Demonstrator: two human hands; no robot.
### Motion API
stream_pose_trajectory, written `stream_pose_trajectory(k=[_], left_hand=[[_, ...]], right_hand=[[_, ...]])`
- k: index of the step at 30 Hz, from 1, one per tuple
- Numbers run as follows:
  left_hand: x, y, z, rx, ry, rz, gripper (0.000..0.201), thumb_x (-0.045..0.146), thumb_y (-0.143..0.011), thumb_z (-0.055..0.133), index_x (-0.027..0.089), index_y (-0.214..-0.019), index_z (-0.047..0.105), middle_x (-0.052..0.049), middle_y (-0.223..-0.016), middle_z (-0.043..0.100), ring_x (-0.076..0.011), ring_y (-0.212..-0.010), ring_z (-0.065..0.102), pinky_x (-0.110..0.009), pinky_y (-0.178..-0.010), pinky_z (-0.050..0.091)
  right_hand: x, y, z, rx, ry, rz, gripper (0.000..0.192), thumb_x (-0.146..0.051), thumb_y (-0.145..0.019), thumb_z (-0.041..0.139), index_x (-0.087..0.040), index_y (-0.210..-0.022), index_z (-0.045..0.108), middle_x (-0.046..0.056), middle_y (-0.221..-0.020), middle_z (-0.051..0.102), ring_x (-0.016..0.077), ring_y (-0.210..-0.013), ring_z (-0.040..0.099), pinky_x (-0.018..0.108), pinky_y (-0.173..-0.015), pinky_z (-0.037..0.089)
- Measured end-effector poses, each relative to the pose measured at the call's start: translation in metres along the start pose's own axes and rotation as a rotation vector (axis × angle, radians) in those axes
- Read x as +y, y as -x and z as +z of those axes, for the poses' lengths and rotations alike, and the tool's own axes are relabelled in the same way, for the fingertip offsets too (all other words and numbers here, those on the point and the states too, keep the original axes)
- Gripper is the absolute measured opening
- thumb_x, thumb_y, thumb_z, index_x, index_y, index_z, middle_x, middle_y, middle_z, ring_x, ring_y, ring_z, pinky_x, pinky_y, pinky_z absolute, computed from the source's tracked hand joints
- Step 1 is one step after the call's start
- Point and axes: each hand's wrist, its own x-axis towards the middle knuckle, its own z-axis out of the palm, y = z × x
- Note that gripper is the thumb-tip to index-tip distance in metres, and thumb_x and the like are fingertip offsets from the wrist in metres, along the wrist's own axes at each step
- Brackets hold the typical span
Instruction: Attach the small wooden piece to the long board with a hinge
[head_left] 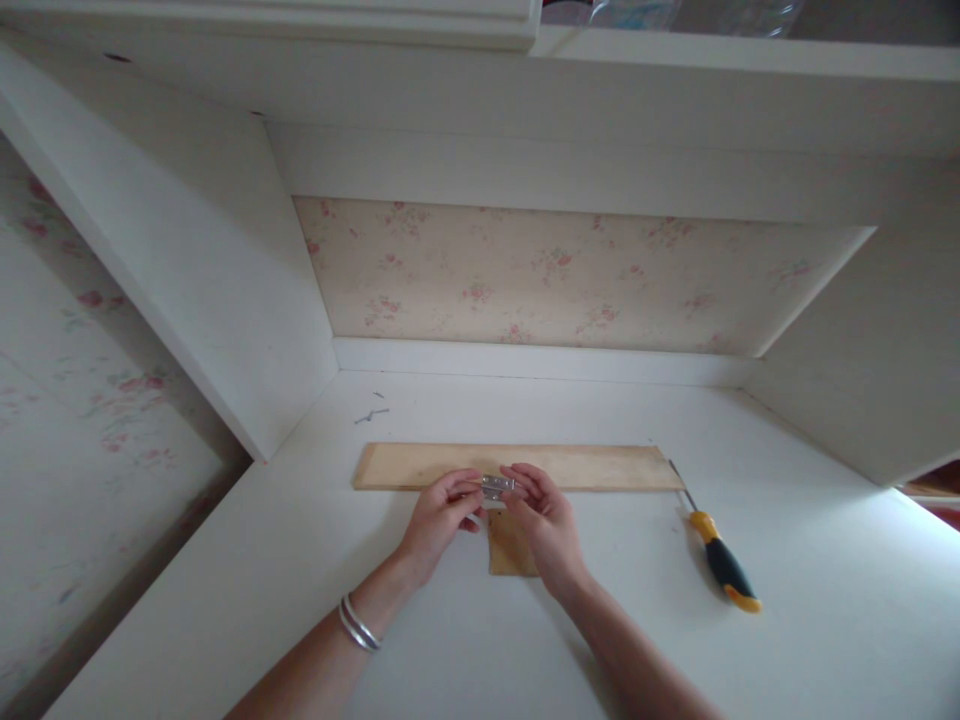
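A small silver metal hinge (496, 487) is pinched between the fingertips of both hands, just above the near edge of a long wooden board (600, 466) lying flat on the white desk. My left hand (441, 515) grips the hinge's left side; silver bangles circle that wrist. My right hand (546, 520) grips its right side. Beneath my hands lies a smaller brown wooden piece (511, 550), partly hidden by the right hand.
A yellow-and-black screwdriver (720, 560) lies right of the board, tip toward the board's end. Small screws (371, 413) lie at the back left of the desk (300, 580). White cabinet side panels rise left and right; floral wallpaper covers the back wall.
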Motion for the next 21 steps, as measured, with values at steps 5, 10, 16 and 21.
stream_pose_trajectory(k=[5, 10, 16, 21], left_hand=[[-0.0046, -0.0027, -0.0005, 0.03, -0.087, 0.016, 0.039, 0.03, -0.07, 0.069, 0.014, -0.104, 0.063, -0.009, -0.092, 0.067, -0.016, -0.072, 0.062, -0.024, -0.056, 0.05], [-0.0091, -0.005, -0.0005, 0.04, -0.235, 0.164, 0.029, 0.036, -0.073, 0.066, 0.014, -0.092, 0.07, -0.009, -0.09, 0.067, -0.0164, -0.071, 0.06, -0.024, -0.054, 0.05], [-0.0085, -0.0031, 0.0008, 0.061, -0.188, 0.157, 0.03, 0.038, -0.074, 0.065, 0.014, -0.092, 0.067, -0.007, -0.08, 0.067, -0.0144, -0.058, 0.06, -0.025, -0.049, 0.05], [-0.0043, 0.001, 0.0031, 0.088, -0.135, 0.168, 0.025, 0.034, -0.072, 0.067, 0.015, -0.089, 0.068, -0.007, -0.089, 0.068, -0.0185, -0.076, 0.065, -0.026, -0.06, 0.055]], right_hand=[[0.0024, -0.0006, -0.0009, -0.023, 0.033, -0.03, 0.037, -0.023, -0.069, 0.071, -0.021, -0.103, 0.056, 0.009, -0.11, 0.065, 0.0189, -0.095, 0.063, 0.034, -0.088, 0.048], [0.0051, -0.0005, -0.0011, -0.056, 0.052, -0.092, 0.03, -0.019, -0.07, 0.068, -0.021, -0.098, 0.057, 0.006, -0.098, 0.067, 0.0186, -0.092, 0.064, 0.035, -0.086, 0.049], [0.0041, 0.0013, -0.0009, -0.085, 0.062, -0.119, 0.029, -0.014, -0.069, 0.067, -0.023, -0.096, 0.062, 0.006, -0.102, 0.065, 0.0186, -0.096, 0.062, 0.034, -0.086, 0.048], [0.0054, -0.0013, -0.0023, -0.047, 0.073, -0.206, 0.028, -0.011, -0.064, 0.069, -0.024, -0.088, 0.066, 0.005, -0.113, 0.058, 0.0188, -0.105, 0.056, 0.033, -0.089, 0.047]])
